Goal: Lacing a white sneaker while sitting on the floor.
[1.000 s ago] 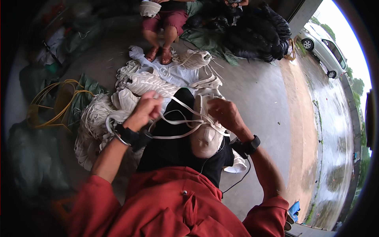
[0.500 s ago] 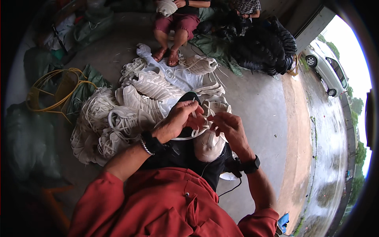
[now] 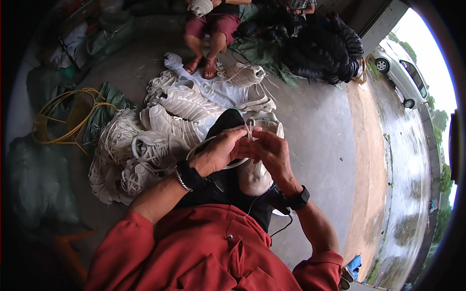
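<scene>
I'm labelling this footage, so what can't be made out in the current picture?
- Head view: the middle of the shoe, hidden by the left hand and right hand.
- Head view: which fingertips pinch the lace, hidden by overlapping fingers.
- Head view: the seated co-worker's head, cut off by the top edge.

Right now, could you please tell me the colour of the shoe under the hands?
The shoe is off-white, best seen in the head view.

Left fingers (image 3: 237, 132) and right fingers (image 3: 266, 140) pinching a lace (image 3: 250, 124), shoe (image 3: 255, 181) beneath them, shoe pile (image 3: 158, 149) to their left, car (image 3: 399, 72) far right
</scene>
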Action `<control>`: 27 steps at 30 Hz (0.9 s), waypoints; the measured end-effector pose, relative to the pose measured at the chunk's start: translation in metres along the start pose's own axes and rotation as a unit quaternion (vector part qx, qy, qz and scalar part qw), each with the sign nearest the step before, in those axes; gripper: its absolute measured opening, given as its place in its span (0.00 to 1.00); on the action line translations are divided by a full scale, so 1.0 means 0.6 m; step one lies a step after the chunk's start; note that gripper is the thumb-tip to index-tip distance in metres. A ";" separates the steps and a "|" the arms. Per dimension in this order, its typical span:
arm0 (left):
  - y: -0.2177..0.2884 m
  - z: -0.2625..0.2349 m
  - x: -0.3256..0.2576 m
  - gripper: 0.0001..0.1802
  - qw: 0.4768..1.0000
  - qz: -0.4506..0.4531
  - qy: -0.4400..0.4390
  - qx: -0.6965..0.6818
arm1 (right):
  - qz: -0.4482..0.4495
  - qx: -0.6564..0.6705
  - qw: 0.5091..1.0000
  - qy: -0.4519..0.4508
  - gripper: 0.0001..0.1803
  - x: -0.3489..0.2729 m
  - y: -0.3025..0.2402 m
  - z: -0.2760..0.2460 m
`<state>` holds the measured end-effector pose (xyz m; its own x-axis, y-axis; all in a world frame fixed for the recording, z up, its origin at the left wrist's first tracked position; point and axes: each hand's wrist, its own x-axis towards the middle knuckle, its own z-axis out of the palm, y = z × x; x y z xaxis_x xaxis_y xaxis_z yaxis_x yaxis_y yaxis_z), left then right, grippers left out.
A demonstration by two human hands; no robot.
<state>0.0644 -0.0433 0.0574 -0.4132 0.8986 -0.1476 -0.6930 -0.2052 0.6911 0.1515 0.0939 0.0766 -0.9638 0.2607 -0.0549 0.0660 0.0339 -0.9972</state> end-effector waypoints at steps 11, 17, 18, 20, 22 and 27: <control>-0.014 0.001 0.002 0.21 1.000 0.008 0.011 -0.017 | 0.037 -0.005 0.999 0.001 0.10 0.004 0.010 -0.008; -0.014 0.015 -0.012 0.21 0.972 0.066 0.154 0.163 | 0.051 0.009 0.999 -0.015 0.09 0.014 0.010 -0.021; -0.022 0.020 -0.013 0.18 0.924 0.164 0.223 0.266 | 0.051 -0.004 0.999 -0.017 0.09 0.020 0.010 -0.033; -0.046 0.020 -0.030 0.13 0.846 0.245 0.141 0.452 | 0.046 -0.031 0.998 -0.034 0.10 0.035 0.008 -0.059; -0.091 0.032 -0.034 0.11 0.795 0.273 -0.061 0.539 | 0.061 -0.032 0.992 -0.102 0.12 0.046 -0.001 -0.074; -0.166 0.011 -0.007 0.20 0.636 0.186 -0.226 0.714 | -0.058 0.012 0.986 -0.157 0.13 0.106 -0.100 -0.095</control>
<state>0.1394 -0.0241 -0.0061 0.0435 0.9770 0.2088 0.7791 -0.1640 0.6051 0.1008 0.1633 0.1359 -0.9971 -0.0561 0.0508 -0.0521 0.0225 -0.9984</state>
